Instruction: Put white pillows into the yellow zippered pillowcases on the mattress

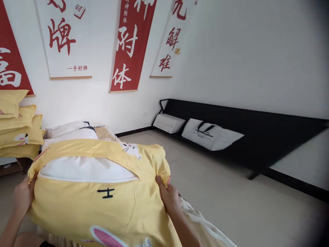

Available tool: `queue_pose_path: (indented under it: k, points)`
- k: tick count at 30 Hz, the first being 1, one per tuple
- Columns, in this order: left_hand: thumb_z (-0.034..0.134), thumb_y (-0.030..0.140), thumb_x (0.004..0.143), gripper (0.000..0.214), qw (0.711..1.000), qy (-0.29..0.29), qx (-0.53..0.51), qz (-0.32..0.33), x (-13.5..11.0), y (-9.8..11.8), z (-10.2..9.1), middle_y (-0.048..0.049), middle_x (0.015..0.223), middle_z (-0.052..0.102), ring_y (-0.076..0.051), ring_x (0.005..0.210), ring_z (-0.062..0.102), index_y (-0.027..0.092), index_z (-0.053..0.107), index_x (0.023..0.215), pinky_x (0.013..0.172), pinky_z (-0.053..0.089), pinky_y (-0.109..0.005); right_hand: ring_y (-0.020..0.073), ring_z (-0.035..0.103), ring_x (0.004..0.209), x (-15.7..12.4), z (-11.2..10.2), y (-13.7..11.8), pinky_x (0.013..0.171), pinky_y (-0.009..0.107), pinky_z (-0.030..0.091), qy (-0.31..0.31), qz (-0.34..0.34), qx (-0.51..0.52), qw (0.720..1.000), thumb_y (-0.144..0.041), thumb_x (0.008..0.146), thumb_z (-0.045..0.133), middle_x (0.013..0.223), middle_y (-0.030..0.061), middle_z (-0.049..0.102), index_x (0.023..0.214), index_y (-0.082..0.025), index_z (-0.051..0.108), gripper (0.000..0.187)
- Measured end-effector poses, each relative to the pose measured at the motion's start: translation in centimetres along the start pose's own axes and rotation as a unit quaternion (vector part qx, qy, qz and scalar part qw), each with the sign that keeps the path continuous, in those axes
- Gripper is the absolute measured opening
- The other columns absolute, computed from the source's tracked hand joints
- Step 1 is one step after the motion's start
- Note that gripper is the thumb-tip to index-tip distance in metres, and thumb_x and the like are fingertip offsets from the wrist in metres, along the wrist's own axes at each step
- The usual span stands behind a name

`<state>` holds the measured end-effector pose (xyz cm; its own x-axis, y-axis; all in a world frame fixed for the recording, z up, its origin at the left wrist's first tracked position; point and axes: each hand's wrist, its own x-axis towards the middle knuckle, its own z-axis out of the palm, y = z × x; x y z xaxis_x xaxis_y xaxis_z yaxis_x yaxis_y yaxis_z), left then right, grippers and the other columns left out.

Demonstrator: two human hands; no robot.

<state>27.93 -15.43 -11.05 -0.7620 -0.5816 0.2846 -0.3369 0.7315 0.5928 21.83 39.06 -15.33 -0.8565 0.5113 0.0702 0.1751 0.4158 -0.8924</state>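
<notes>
A yellow pillowcase (84, 202) with rabbit prints fills the lower left of the head view. Through its long gaping slit a white pillow (84, 168) shows inside. My left hand (23, 196) grips the case at its left upper corner, fingers wrapped into the cloth. On the opposite side my right hand (168, 195) pinches the case's right edge, its thumb lying on the fabric. The cloth bunches beside both hands. Part of the case's lower side runs out of the frame, and the fingers behind the cloth are hidden.
Yellow pillows (20, 132) are stacked at the left. White bedding (72, 132) lies beyond the pillowcase. Along the right wall stands a black folding bed (246, 137), with a white box (169, 123) and a white bag (210, 135). Lettered scrolls (131, 48) hang on the wall.
</notes>
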Motion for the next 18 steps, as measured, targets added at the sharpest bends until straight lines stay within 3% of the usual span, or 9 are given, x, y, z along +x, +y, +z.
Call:
queue_pose_path:
  k: [3, 5, 7, 9, 11, 13, 15, 18]
  points:
    - [0.037, 0.041, 0.09, 0.035, 0.979, 0.082, 0.17, 0.078, -0.6, 0.3, -0.5, -0.0056, 0.065, 0.065, -0.024, 0.065, 0.056, 0.021, 0.066, 0.093, 0.057, 0.034, -0.029, 0.0253, 0.057, 0.061, -0.7, -2.2, 0.6, 0.062, 0.037, 0.044, 0.086, -0.059, -0.094, 0.99, -0.064, 0.08, 0.044, 0.052, 0.0098, 0.056, 0.05, -0.027, 0.043, 0.048]
    - [0.037, 0.041, 0.089, 0.031, 0.972, 0.122, 0.164, 0.116, -0.6, 0.3, -0.8, -0.0043, 0.062, 0.062, -0.022, 0.068, 0.055, 0.023, 0.058, 0.075, 0.064, 0.04, -0.029, 0.0243, 0.054, 0.057, -1.6, -2.9, 1.6, 0.061, 0.037, 0.042, 0.119, -0.084, -0.124, 0.982, -0.065, 0.083, 0.038, 0.047, 0.0081, 0.05, 0.049, -0.029, 0.037, 0.05]
    - [0.038, 0.045, 0.088, 0.033, 0.981, 0.128, 0.094, 0.115, -0.2, 0.5, -1.3, -0.0026, 0.068, 0.064, -0.021, 0.071, 0.057, 0.024, 0.055, 0.07, 0.069, 0.044, -0.029, 0.0235, 0.052, 0.053, -2.4, -3.2, 2.6, 0.059, 0.037, 0.041, 0.135, -0.081, -0.136, 0.978, -0.068, 0.084, 0.033, 0.045, 0.0072, 0.047, 0.048, -0.03, 0.033, 0.053]
    - [0.045, 0.053, 0.086, 0.034, 0.994, 0.095, -0.011, 0.045, 0.3, 0.9, -1.7, 0.0006, 0.077, 0.069, -0.021, 0.079, 0.061, 0.026, 0.064, 0.08, 0.068, 0.047, -0.028, 0.0233, 0.051, 0.051, -2.6, -3.2, 3.4, 0.058, 0.037, 0.04, 0.142, -0.077, -0.147, 0.976, -0.071, 0.084, 0.03, 0.044, 0.0068, 0.045, 0.049, -0.031, 0.03, 0.054]
    - [0.057, 0.058, 0.08, 0.037, 0.984, 0.048, -0.157, -0.074, 1.0, 1.6, -1.7, 0.0018, 0.079, 0.073, -0.023, 0.085, 0.065, 0.026, 0.07, 0.094, 0.066, 0.049, -0.027, 0.024, 0.051, 0.051, -2.2, -3.1, 3.6, 0.057, 0.037, 0.04, 0.142, -0.077, -0.153, 0.975, -0.073, 0.084, 0.028, 0.043, 0.0069, 0.045, 0.05, -0.031, 0.03, 0.054]
    - [0.067, 0.058, 0.074, 0.045, 0.936, -0.026, -0.309, -0.167, 1.9, 2.5, -0.9, 0.0, 0.08, 0.074, -0.024, 0.084, 0.067, 0.022, 0.07, 0.101, 0.066, 0.053, -0.029, 0.0253, 0.052, 0.052, -1.1, -2.9, 3.4, 0.057, 0.038, 0.04, 0.14, -0.072, -0.157, 0.975, -0.074, 0.082, 0.026, 0.043, 0.007, 0.044, 0.052, -0.031, 0.032, 0.053]
    - [0.071, 0.058, 0.07, 0.052, 0.883, -0.104, -0.403, -0.217, 3.1, 3.6, 0.6, -0.0025, 0.079, 0.075, -0.023, 0.078, 0.069, 0.019, 0.068, 0.106, 0.066, 0.057, -0.032, 0.0266, 0.053, 0.053, 0.2, -2.7, 3.0, 0.056, 0.038, 0.039, 0.144, -0.06, -0.166, 0.974, -0.075, 0.081, 0.025, 0.044, 0.0076, 0.045, 0.054, -0.031, 0.034, 0.052]
    - [0.069, 0.059, 0.073, 0.056, 0.859, -0.181, -0.414, -0.241, 4.9, 5.1, 3.8, -0.0056, 0.075, 0.074, -0.024, 0.072, 0.071, 0.018, 0.066, 0.111, 0.064, 0.058, -0.034, 0.0284, 0.055, 0.055, 1.9, -2.6, 2.8, 0.058, 0.039, 0.04, 0.152, -0.037, -0.179, 0.971, -0.074, 0.08, 0.026, 0.046, 0.0095, 0.049, 0.056, -0.029, 0.04, 0.052]
